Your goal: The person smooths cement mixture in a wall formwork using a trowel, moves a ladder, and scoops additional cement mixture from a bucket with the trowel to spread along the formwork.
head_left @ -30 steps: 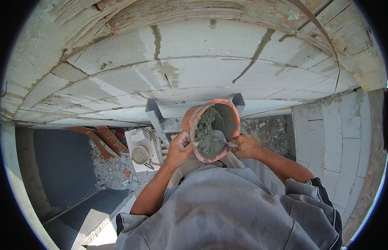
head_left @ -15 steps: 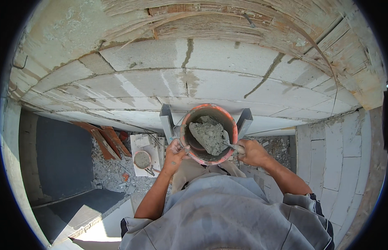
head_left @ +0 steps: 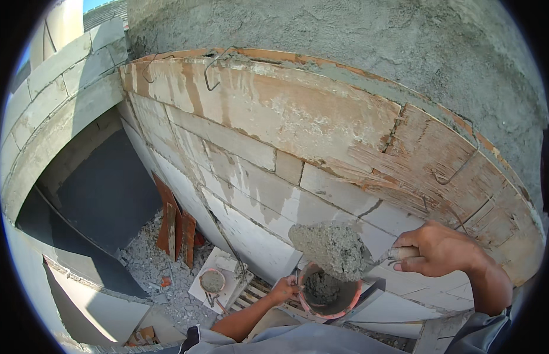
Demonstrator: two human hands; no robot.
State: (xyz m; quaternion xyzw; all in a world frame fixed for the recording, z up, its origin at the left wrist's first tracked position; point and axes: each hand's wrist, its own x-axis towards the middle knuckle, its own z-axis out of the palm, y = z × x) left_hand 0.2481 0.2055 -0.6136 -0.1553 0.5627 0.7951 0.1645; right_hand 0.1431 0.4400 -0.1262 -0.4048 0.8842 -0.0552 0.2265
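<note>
My right hand [head_left: 443,248] grips the handle of a trowel [head_left: 375,258] raised in front of the white block wall [head_left: 251,177]. A heap of grey mortar [head_left: 330,248] sits on the blade. Below it, my left hand [head_left: 284,289] holds the rim of an orange bucket [head_left: 327,295] that has more mortar inside. The trowel hangs just above the bucket's mouth. Worn wooden boards [head_left: 322,112] run along the top of the wall.
Reddish boards [head_left: 174,227] lean against the wall base over grey rubble [head_left: 147,265]. A small container [head_left: 212,281] rests on a white slab [head_left: 221,283] below. Another block wall [head_left: 44,106] curves at left, with rough plaster [head_left: 375,41] above.
The view swung up and left along the wall. My right hand lifted the trowel out of the bucket with a load of mortar; my left hand kept hold of the bucket.
</note>
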